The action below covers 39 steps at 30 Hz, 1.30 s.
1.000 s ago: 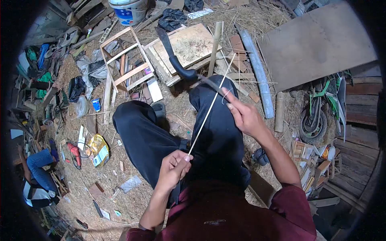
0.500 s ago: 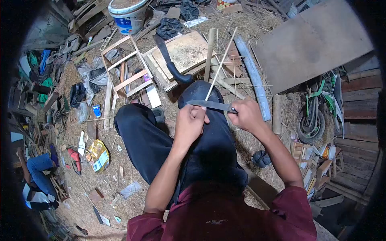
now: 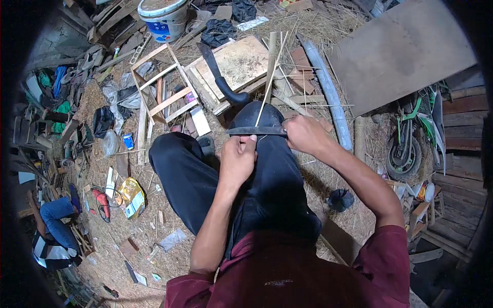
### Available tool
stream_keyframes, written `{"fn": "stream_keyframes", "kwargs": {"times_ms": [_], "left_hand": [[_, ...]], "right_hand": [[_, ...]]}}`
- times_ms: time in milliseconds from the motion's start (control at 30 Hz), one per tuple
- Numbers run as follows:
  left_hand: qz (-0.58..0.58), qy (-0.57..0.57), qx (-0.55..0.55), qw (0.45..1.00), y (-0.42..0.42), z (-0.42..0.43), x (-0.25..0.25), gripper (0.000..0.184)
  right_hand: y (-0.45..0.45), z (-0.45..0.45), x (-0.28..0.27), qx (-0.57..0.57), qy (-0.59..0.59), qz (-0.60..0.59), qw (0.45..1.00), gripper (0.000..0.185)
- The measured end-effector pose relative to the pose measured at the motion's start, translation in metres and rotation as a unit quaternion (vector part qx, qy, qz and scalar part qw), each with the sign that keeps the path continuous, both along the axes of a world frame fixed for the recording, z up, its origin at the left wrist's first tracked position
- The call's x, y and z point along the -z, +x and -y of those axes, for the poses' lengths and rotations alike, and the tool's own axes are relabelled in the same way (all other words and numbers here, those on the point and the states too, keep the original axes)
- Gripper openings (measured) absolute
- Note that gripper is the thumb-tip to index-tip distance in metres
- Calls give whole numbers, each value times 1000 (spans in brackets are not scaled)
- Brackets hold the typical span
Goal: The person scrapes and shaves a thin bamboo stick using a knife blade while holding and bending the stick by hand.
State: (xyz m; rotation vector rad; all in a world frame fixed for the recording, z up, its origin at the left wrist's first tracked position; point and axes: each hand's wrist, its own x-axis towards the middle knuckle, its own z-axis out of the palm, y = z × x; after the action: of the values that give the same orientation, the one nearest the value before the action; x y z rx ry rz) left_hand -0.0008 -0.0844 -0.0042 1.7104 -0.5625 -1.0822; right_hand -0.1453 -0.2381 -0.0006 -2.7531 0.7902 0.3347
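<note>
We hold knife (image 3: 245, 131) in right hand (image 3: 307, 134), fingers clamped round it, blade pointing to nine o'clock. Our left hand (image 3: 238, 160) pinches pale strip (image 3: 262, 107), thumb and fingers together, just below blade. Strip lies under blade, runs over our knee (image 3: 243, 119), between twelve and one o'clock. Beyond, at eleven, machete (image 3: 211, 63) on boards (image 3: 249, 56); at ten, wooden frame (image 3: 170, 100). Farthest, near eleven, bucket (image 3: 162, 26).
</note>
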Motion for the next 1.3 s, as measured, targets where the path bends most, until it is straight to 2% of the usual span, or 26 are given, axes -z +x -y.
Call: {"fn": "stream_keyframes", "kwargs": {"times_ms": [67, 167, 267, 367, 467, 500, 700, 967, 1200, 1300], "left_hand": [[7, 5, 20, 1000, -3, -6, -5, 29], [-74, 9, 91, 993, 0, -22, 12, 38], [28, -2, 65, 997, -3, -21, 16, 38], [283, -17, 71, 956, -10, -10, -3, 32], [346, 90, 86, 930, -22, -2, -21, 30], [369, 84, 86, 922, -25, -3, -20, 28], [368, 61, 91, 923, -29, -21, -12, 23], [334, 47, 87, 937, -38, -80, 7, 22], [407, 32, 79, 910, -21, -7, -14, 21], [405, 13, 90, 910, -22, -14, -6, 23]], "right_hand": [[-2, -3, 2, 26, 2, 11, 1000, 14], [0, -2, -1, 41, 9, 5, 999, 14], [-1, -3, -1, 39, 9, 6, 999, 13], [-4, -3, 2, 14, -16, 14, 1000, 13], [-3, -8, 1, 23, -28, 16, 999, 13], [-2, -9, 0, 35, -29, 16, 999, 13], [1, -16, -12, 83, -33, -45, 995, 14], [-6, -8, -2, 133, -19, -27, 991, 13], [-2, -11, -13, 36, -34, -38, 998, 13], [-3, -9, -5, 72, -40, -33, 996, 14]]}}
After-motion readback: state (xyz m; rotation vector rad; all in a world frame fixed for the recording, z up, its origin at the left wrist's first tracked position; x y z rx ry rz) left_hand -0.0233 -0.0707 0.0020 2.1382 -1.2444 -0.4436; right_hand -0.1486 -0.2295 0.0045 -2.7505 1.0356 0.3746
